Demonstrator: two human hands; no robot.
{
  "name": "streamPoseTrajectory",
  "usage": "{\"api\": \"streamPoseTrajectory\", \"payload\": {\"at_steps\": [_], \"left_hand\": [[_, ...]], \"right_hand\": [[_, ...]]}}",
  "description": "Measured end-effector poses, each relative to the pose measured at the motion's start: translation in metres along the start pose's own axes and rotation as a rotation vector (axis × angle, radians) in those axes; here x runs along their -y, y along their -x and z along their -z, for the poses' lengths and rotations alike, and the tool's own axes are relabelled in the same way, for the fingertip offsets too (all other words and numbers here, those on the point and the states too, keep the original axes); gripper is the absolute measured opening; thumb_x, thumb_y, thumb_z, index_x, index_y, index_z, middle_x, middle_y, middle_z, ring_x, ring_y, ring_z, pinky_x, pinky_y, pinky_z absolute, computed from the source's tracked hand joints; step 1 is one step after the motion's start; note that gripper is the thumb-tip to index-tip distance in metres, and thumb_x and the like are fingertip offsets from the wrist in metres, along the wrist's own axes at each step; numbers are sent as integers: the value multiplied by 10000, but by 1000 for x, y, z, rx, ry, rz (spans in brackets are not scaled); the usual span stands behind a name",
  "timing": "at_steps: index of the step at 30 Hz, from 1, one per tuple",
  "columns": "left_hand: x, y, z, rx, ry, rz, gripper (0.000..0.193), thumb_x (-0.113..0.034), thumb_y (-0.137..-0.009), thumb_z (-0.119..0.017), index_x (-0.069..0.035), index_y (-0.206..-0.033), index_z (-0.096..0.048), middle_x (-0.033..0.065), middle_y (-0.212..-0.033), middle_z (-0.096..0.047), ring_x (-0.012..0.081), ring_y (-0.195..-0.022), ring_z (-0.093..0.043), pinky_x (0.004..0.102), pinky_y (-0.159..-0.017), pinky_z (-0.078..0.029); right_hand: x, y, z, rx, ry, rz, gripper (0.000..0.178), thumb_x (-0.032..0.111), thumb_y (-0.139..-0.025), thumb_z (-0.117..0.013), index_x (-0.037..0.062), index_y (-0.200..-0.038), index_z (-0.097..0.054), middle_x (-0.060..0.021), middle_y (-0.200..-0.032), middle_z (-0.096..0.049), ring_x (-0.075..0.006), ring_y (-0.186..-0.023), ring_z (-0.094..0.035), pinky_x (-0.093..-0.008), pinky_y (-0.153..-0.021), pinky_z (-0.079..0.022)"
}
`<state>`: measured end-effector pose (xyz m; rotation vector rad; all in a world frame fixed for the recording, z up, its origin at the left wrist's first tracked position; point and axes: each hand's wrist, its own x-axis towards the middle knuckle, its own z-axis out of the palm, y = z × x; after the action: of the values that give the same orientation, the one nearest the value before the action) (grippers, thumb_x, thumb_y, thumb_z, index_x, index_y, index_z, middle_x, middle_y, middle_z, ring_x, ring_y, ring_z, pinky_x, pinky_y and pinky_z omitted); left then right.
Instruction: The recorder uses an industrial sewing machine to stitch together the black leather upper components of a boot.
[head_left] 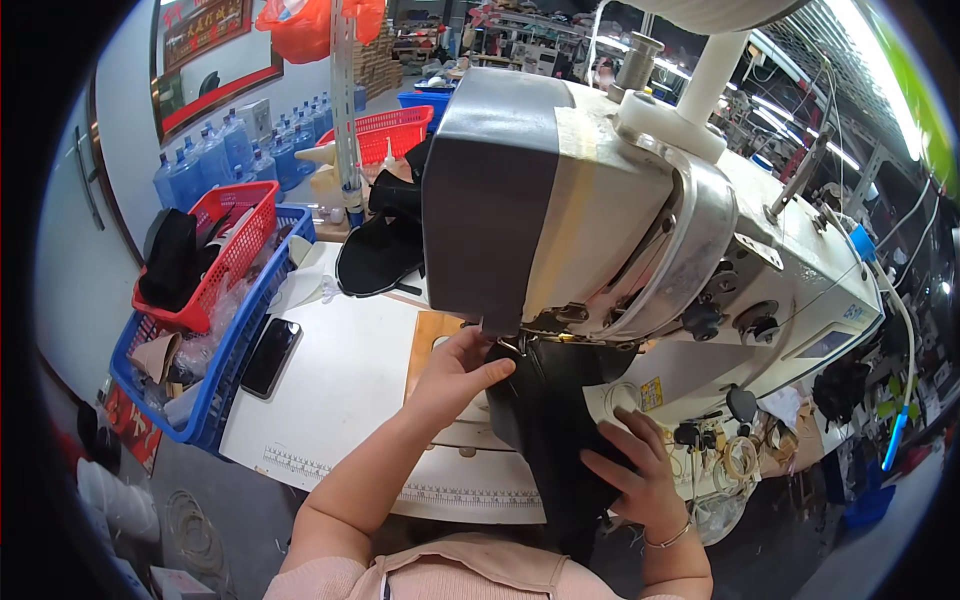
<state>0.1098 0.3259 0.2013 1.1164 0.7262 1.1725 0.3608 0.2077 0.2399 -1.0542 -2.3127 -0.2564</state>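
Note:
A piece of black fabric point(555, 410) runs from under the needle area of a white and grey sewing machine point(490, 190) and hangs down over the table's front edge. My left hand point(455, 380) is at the fabric's left edge beside the presser foot, thumb on the cloth and the other fingers bent toward the machine head. Some of those fingertips are hidden. On the fabric's right side lies my right hand point(640, 468), fingers spread and bent a little, pressing on the cloth. The machine head hides part of the stitching spot.
Left on the white table point(330, 390) lies a black phone point(271, 358). Beyond it a blue crate point(190, 435) carries a red basket point(262, 205) with a black pouch. Black pieces point(378, 255) lie behind the machine head. Thread spools and cords point(740, 455) stand at right.

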Motion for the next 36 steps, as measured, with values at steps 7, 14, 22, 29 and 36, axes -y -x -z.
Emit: {"api": "streamPoseTrajectory", "payload": {"at_steps": [7, 14, 22, 29, 36], "left_hand": [[-3, -9, 5, 29, 60, -12, 353, -22, -799, -702, -30, -1136, -596, 46, -1029, -640, 118, -949, -583, 253, -892, -437], [-3, -8, 3, 19, 12, 9, 371, -26, -781, -711, -21, -1133, -596, 50, -1015, -644, 124, -957, -589, 263, -890, -452], [-4, -13, 7, 42, 18, 32, 362, -30, -765, -714, 20, -1099, -583, 58, -994, -638, 111, -917, -592, 246, -860, -462], [0, -19, 8, 35, 34, -6, 394, -98, -768, -747, 16, -1104, -577, 64, -1004, -630, 121, -933, -584, 252, -856, -455], [-4, -15, 7, 24, -27, 39, 394, -106, -774, -747, 16, -1107, -576, 66, -1008, -627, 125, -935, -577, 256, -875, -441]], "right_hand": [[18, 1, -12, 24, -22, 56, 356, 52, -657, -603, 109, -998, -692, -40, -1037, -670, -233, -996, -635, -344, -781, -530], [24, -6, -9, 77, 3, 81, 375, 91, -712, -602, 105, -1081, -666, -38, -1099, -643, -214, -996, -619, -326, -772, -512], [45, -11, -15, 42, 40, 55, 422, 18, -619, -609, 95, -1027, -689, -32, -1057, -662, -213, -951, -629, -326, -738, -501], [39, -12, -10, 88, 59, 16, 405, 126, -691, -636, 123, -1095, -668, -36, -1127, -634, -216, -1023, -592, -354, -836, -475], [-22, 41, 15, -550, 211, -585, 231, 159, -820, -666, -3, -983, -684, -204, -1260, -552, -391, -1156, -533, -446, -1011, -375]]}}
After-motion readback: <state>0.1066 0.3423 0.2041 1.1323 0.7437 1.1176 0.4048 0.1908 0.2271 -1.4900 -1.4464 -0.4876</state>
